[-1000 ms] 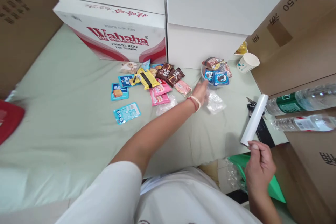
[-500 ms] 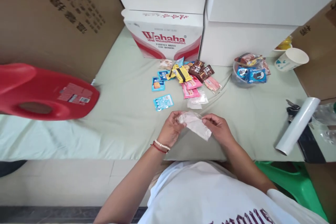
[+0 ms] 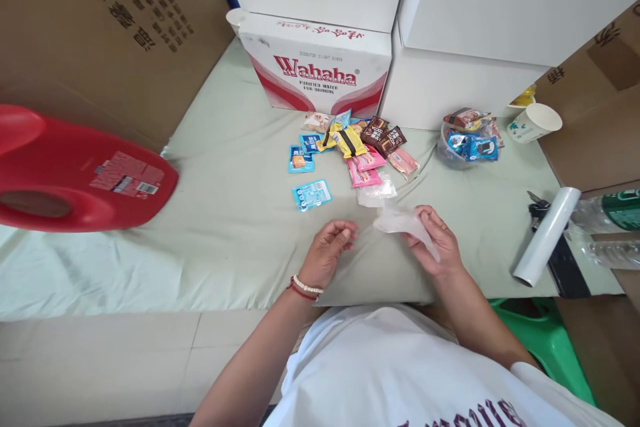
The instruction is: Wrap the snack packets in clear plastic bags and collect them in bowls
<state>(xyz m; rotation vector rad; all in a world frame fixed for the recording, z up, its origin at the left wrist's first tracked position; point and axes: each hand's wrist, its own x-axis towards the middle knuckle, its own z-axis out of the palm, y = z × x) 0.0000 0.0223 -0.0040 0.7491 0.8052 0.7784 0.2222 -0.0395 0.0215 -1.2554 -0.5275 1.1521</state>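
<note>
My right hand (image 3: 436, 238) pinches a small clear plastic bag (image 3: 400, 221) above the pale green cloth (image 3: 240, 213). My left hand (image 3: 327, 250), with a bead bracelet at the wrist, hovers a little to the left of the bag, fingers loosely curled and holding nothing. Just beyond the hands lies another clear bag (image 3: 376, 195). Behind it several snack packets (image 3: 353, 147) in blue, yellow, brown and pink are scattered. A clear bowl (image 3: 456, 155) at the right holds more packets.
White cartons, one marked Wahaha (image 3: 315, 73), stand at the back. A red plastic jug (image 3: 75, 177) lies at the left. At the right are a paper cup (image 3: 534, 121), a white roll (image 3: 547, 237), water bottles (image 3: 613, 210) and brown cardboard boxes (image 3: 595, 93).
My left hand fetched the clear bag from beside the bowl and brought it near. Both hands then held it; now the left hand has let go and only the right keeps it.
</note>
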